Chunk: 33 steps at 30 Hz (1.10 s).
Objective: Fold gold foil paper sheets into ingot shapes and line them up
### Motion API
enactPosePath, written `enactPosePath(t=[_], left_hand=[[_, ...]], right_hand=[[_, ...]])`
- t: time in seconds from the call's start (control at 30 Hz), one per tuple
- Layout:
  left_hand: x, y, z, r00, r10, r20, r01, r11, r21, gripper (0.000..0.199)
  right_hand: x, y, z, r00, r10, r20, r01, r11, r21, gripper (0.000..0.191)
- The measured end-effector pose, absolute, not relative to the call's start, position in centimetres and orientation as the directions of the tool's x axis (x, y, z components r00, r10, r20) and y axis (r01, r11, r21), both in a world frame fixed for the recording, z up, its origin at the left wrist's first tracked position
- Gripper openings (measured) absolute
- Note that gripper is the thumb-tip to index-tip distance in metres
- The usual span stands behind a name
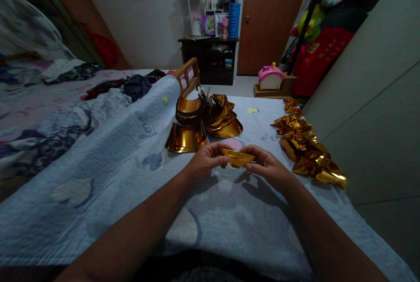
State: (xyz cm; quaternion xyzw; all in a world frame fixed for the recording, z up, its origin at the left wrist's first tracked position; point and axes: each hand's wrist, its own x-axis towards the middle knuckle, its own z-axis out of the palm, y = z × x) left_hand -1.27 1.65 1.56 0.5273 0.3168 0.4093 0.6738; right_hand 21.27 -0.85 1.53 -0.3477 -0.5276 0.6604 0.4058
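Note:
Between my two hands a folded piece of gold foil paper [238, 158] is held up, shaped like a small boat with two pointed ends. My left hand [210, 158] pinches its left end between thumb and fingers. At the other end, my right hand [264, 164] grips the right tip the same way. Just beyond my hands lie curved, unfolded gold foil sheets [187, 135] in overlapping stacks, with more fanned out at their right [226, 118]. Along the right edge runs a row of finished-looking gold foil folds [315, 155], bunched against one another.
A pale blue patterned quilt [131, 194] covers the surface under my hands and rises on the left. Behind it are a wooden chair back [188, 76], a dark cabinet [210, 61] and a pink toy [271, 76]. A pale panel [367, 120] borders the right side.

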Motion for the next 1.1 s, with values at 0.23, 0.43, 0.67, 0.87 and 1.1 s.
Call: enactPosePath(t=[0.23, 0.43, 0.67, 0.87, 1.1], left_hand=[[-1.1, 1.7, 1.4, 0.455, 0.89, -0.015, -0.306, 0.172, 0.936, 0.033], [-0.9, 1.6, 0.9, 0.459, 0.884, -0.082, -0.366, 0.273, 0.89, 0.043], [-0.7, 1.4, 1.1, 0.419, 0.899, -0.126, -0.376, 0.298, 0.877, 0.041], [-1.0, 1.2, 1.2, 0.511, 0.841, -0.178, -0.365, 0.4, 0.841, 0.038], [-1.2, 1.3, 0.7, 0.582, 0.792, -0.186, -0.348, 0.449, 0.823, 0.036]], right_hand=[[21.3, -0.9, 1.4, -0.445, 0.893, -0.069, -0.245, -0.195, -0.95, 0.034], [21.1, -0.9, 1.3, -0.432, 0.896, -0.103, -0.274, -0.24, -0.931, 0.036], [21.0, -0.8, 0.4, -0.469, 0.871, -0.148, -0.275, -0.303, -0.912, 0.038], [21.0, -1.0, 1.0, -0.496, 0.85, -0.179, -0.297, -0.359, -0.885, 0.04], [21.0, -1.1, 0.8, -0.53, 0.825, -0.197, -0.256, -0.377, -0.89, 0.04]])
